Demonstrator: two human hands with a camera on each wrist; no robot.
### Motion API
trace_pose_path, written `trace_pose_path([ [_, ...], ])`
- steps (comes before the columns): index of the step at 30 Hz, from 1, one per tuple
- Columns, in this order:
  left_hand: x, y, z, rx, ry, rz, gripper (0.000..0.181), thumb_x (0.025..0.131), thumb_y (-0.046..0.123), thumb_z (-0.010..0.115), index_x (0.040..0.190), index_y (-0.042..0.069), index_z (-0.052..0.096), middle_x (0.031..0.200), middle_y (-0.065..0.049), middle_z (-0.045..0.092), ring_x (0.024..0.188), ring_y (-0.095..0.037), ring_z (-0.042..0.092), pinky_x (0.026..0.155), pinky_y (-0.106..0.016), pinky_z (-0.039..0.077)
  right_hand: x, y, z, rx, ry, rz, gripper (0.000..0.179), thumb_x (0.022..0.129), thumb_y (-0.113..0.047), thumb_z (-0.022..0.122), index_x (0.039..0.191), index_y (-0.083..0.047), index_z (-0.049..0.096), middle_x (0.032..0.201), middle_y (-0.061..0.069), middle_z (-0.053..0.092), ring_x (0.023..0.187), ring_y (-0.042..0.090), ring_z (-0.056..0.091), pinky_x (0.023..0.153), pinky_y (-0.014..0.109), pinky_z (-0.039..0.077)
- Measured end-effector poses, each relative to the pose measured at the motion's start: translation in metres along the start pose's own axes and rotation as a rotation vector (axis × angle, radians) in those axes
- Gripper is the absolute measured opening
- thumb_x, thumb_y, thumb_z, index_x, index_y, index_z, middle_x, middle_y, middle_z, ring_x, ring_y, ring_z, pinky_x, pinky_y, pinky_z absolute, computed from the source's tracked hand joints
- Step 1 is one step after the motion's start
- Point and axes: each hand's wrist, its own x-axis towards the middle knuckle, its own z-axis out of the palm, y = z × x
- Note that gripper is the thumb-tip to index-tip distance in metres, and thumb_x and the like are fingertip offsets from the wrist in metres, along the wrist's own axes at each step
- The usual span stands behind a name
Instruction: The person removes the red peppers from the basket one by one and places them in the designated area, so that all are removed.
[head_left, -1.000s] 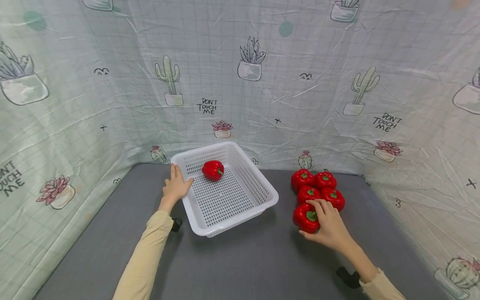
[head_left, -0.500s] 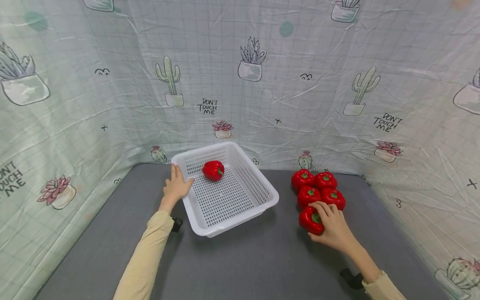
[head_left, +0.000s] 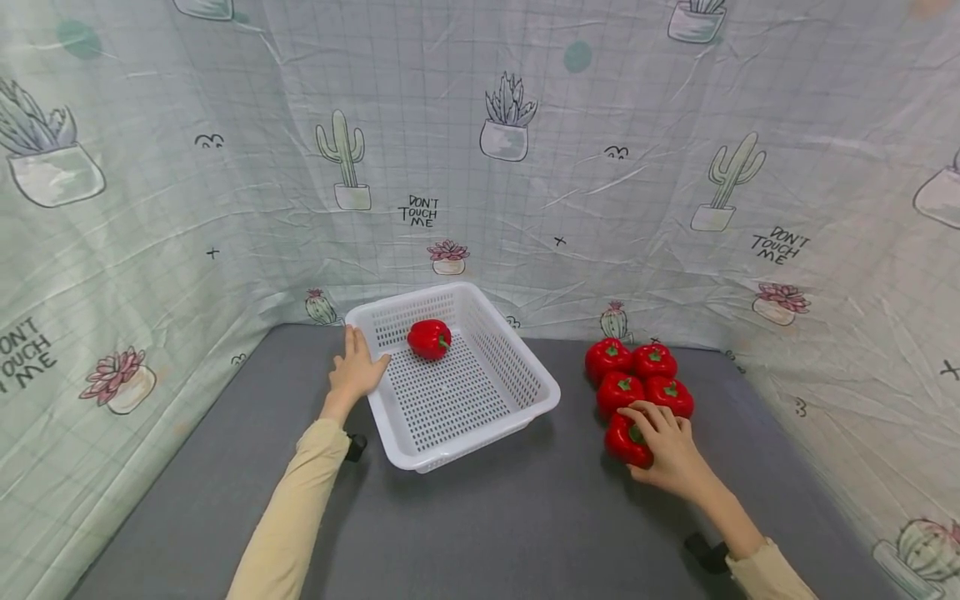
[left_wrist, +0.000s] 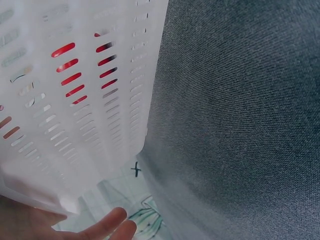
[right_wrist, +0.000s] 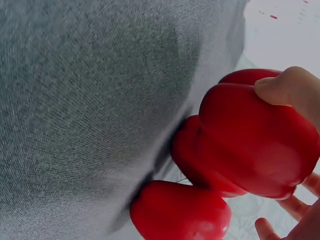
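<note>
My right hand (head_left: pixel 670 450) grips a red bell pepper (head_left: pixel 625 441) from its right side, thumb in front and fingers over the top. In the right wrist view this bell pepper (right_wrist: pixel 257 142) overlaps others behind it, and the thumb presses its skin. Several more red bell peppers (head_left: pixel 619 393) sit bunched just beyond. My left hand (head_left: pixel 354 372) rests on the left rim of a white plastic basket (head_left: pixel 480 440), thumb over the rim and fingers straight along the outside. One red bell pepper (head_left: pixel 429 340) lies on its side inside the basket, toward the back left.
The dark grey table (head_left: pixel 510 525) runs back to a pale curtain (head_left: pixel 555 192) printed with cacti, which also closes off both sides. Grey cloth separates the basket from the bunched peppers. A black wrist device (head_left: pixel 707 553) is near my right sleeve.
My right hand has shifted a little to the right with the bell pepper, bringing it under the front of the bunch in the head view. The left hand and basket stay put.
</note>
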Motion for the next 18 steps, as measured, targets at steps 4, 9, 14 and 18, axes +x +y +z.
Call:
trace_pose_path([
  [4,0.0005,0.0005,-0.0006,-0.006,0.0,-0.001,0.08,0.09,0.041,0.035,0.14,-0.002,-0.01,0.148,-0.016,-0.02,0.124,-0.058,0.013,0.094,-0.068,0.02,0.0002,0.0005,0.0001,-0.029,-0.028,-0.02,0.081,0.046,-0.021,0.086,0.117,-0.011,0.05,0.117,0.008,0.047,0.1,0.025,0.04,0.072,0.046,0.033],
  [9,0.0012,0.0008,-0.0007,-0.009,-0.002,-0.002,0.08,0.09,0.04,0.036,0.141,-0.002,-0.01,0.148,-0.016,-0.019,0.125,-0.058,0.013,0.094,-0.068,0.02,-0.0008,0.0027,0.0022,-0.036,-0.04,-0.029,0.08,0.047,-0.02,0.086,0.118,-0.012,0.05,0.12,0.007,0.047,0.101,0.024,0.039,0.072,0.046,0.032],
  [14,-0.0004,0.0012,-0.0009,-0.009,-0.001,-0.005,0.08,0.09,0.04,0.036,0.14,-0.003,-0.01,0.148,-0.017,-0.018,0.125,-0.058,0.014,0.095,-0.068,0.02,-0.002,0.0056,0.0036,-0.042,-0.064,-0.031,0.082,0.048,-0.021,0.086,0.121,-0.014,0.05,0.122,0.007,0.047,0.102,0.024,0.04,0.074,0.046,0.032],
  [18,-0.0018,0.0014,-0.0013,-0.006,-0.001,-0.003,0.08,0.09,0.04,0.036,0.14,-0.003,-0.009,0.148,-0.017,-0.018,0.125,-0.058,0.015,0.095,-0.068,0.021,-0.003,0.0075,0.0049,-0.049,-0.093,-0.031,0.082,0.049,-0.022,0.086,0.122,-0.017,0.049,0.123,0.006,0.047,0.104,0.023,0.04,0.074,0.047,0.033],
])
